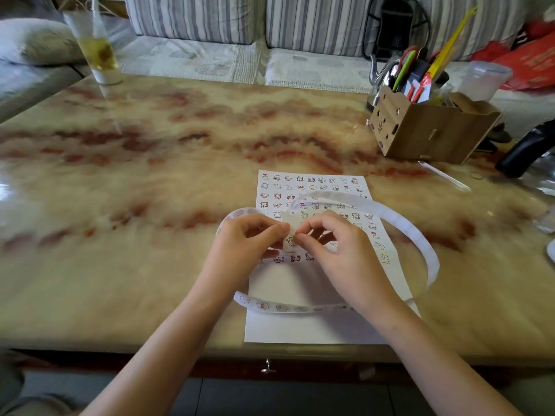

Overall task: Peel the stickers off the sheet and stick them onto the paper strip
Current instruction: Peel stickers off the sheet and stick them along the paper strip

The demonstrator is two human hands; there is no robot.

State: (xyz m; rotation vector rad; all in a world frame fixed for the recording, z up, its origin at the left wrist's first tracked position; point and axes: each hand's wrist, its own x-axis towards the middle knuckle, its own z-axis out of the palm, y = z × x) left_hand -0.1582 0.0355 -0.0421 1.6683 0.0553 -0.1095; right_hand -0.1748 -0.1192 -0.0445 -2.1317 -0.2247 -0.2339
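A white sticker sheet (312,187) with rows of small cartoon stickers lies on the marble table; its near half is bare. A long white paper strip (420,244) loops over the sheet and curls back under my wrists, where its near part (270,306) carries several stickers. My left hand (243,244) pinches a section of the strip above the sheet. My right hand (336,244) meets it, thumb and forefinger pressed on a small sticker (289,241) at the strip. My fingers hide the contact point.
A cardboard organiser (429,130) full of pens and scissors stands at the back right. A tall glass (96,49) of yellow drink sits at the back left. A dark object (525,148) and a clear stick (444,175) lie at the right. The table's front edge runs under my forearms.
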